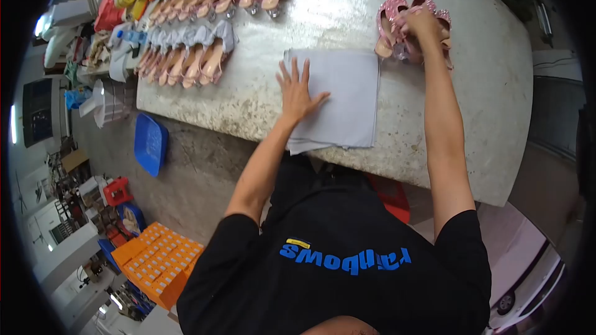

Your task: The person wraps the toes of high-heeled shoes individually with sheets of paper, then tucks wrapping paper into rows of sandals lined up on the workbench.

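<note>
Pink shoes (391, 11) at right hand (421, 24), left hand (298, 97) spread on gray sheets (344, 108)

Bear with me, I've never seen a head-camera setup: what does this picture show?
There is no machine here, only a person at a table. One camera worn on their head took this picture, looking forward and down, so their black shirt shows at the bottom. Their bare left hand lies spread on a stack of pale grey sheets. The right hand, also bare, is among sparkly pink shoes; whether it grips one is unclear. Further left sit two rows of shoes with grey material at their toes.
</note>
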`<state>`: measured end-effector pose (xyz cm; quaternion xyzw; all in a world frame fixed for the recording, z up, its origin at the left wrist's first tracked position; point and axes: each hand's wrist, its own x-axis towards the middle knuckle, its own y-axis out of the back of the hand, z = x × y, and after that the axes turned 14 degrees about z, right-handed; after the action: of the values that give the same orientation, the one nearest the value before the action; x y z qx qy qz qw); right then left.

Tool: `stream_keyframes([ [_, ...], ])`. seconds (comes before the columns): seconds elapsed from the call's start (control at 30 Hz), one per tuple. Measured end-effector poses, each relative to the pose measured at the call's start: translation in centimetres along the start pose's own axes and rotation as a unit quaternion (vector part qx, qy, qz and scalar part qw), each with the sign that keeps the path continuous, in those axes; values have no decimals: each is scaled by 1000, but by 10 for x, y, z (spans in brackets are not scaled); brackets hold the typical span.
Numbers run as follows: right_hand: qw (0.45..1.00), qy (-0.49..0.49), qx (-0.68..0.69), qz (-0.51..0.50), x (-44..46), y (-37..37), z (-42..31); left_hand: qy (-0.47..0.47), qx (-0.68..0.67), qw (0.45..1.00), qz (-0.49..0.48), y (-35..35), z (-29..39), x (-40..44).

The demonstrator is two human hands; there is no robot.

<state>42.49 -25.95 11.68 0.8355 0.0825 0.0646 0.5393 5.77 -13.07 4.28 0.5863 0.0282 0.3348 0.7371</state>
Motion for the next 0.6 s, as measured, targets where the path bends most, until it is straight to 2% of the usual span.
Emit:
stream_keyframes([
  [0.1,995,-37,-85,-45,-30,46,-19,-12,1,1000,-24,-10,-7,10],
  [0.17,985,9,-40,168,-28,33,6,-40,5,998,-41,-16,-16,12],
  [0.27,987,2,-38,154,-77,83,-22,-42,-78,995,-40,-29,-26,5],
  [0.37,942,26,273,195,-146,108,-28,-33,-159,986,-32,-36,-27,-1],
  [0.43,941,-7,314,125,-205,113,-20,59,-177,976,-116,-23,-20,14],
  [0.47,914,-56,396,69,-238,112,-23,101,-186,965,-154,-18,-15,25],
  [0.5,937,-63,341,42,-269,93,6,125,-192,958,-173,-20,-16,29],
  [0.57,905,-137,401,-34,-325,75,10,159,-223,945,-176,-27,-23,36],
  [0.6,905,-166,384,-73,-347,72,9,173,-248,940,-160,-34,-31,38],
])
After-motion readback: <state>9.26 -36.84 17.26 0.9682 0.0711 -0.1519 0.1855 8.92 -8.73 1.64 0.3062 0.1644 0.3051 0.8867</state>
